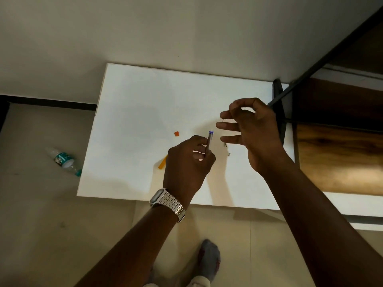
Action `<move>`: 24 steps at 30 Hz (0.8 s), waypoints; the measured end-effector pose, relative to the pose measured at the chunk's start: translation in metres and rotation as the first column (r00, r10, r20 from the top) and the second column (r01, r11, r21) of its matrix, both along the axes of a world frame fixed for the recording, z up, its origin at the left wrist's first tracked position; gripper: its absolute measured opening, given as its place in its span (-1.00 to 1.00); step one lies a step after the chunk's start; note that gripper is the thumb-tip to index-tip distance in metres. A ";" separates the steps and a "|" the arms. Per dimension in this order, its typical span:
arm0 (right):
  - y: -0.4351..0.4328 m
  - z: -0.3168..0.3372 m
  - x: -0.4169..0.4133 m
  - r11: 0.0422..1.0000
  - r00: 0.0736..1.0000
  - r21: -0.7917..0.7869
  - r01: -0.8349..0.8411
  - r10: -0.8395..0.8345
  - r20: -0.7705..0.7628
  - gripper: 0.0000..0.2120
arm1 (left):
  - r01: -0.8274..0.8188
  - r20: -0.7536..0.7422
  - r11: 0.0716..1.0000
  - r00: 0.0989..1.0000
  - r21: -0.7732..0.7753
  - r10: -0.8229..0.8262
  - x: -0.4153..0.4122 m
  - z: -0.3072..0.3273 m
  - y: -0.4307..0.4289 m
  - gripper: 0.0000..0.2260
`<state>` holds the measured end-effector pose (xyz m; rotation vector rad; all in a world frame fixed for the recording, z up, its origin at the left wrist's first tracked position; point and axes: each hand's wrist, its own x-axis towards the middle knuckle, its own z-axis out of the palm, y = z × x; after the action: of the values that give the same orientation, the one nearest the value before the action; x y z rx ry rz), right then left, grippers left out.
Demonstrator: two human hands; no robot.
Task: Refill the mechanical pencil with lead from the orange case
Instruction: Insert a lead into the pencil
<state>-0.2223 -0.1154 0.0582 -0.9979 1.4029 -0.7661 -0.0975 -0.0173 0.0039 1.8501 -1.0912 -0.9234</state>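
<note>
Refill at mid-stage: slim grey mechanical pencil (208, 142), open purple end up, gripped in closed left hand (187, 162); right hand (248, 129) pinching a thin lead, other fingers spread, insertion pending; opened orange plastic case (162, 164) and orange cap (176, 133) on white table (145, 100).

I see a white table (145, 100). On the table, left of my left hand (186, 162), lies the orange case (163, 164), and a little orange cap (176, 133) sits farther back on the table. The pencil (208, 142) above the table is grey with a blue and white end. Right of the pencil, two tiny grey bits (225, 144) lie on the white top. My watch (169, 201) is shiny silver with a pattern of small links. Left of the table, on the tan floor (41, 224), is a clear bottle (63, 160) with a teal label. Below the table edge I see a grey sock (209, 257). Right of the table is brown wood (339, 158) with dark streaks.
</note>
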 end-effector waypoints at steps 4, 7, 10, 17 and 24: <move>0.004 0.015 0.006 0.990 0.992 -0.072 -0.121 0.118 -0.043 -0.97 | -0.015 0.007 0.999 1.000 -0.049 0.015 0.002 0.005 0.011 -0.81; 0.013 0.019 0.009 0.980 0.982 -0.069 -0.186 0.184 -0.044 -0.96 | -0.031 0.030 0.995 0.999 -0.096 0.034 0.004 0.006 0.015 -0.79; 0.021 0.019 0.012 0.975 0.977 -0.076 -0.208 0.204 -0.060 -0.95 | -0.014 0.077 0.990 0.997 -0.142 0.025 0.005 0.007 0.016 -0.79; 0.028 0.017 0.015 0.978 0.985 -0.118 -0.169 0.164 -0.053 -0.94 | 0.000 0.111 0.982 0.994 -0.189 0.022 0.007 0.007 0.017 -0.81; 0.031 0.014 0.017 0.973 0.986 -0.164 -0.162 0.153 -0.067 -0.89 | -0.029 0.092 0.983 0.995 -0.182 0.046 0.009 0.008 0.018 -0.79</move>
<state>-0.2050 -0.0842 0.0724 -1.2546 1.3022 -0.7534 -0.0887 0.0009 0.0115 1.7740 -1.1549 -0.6956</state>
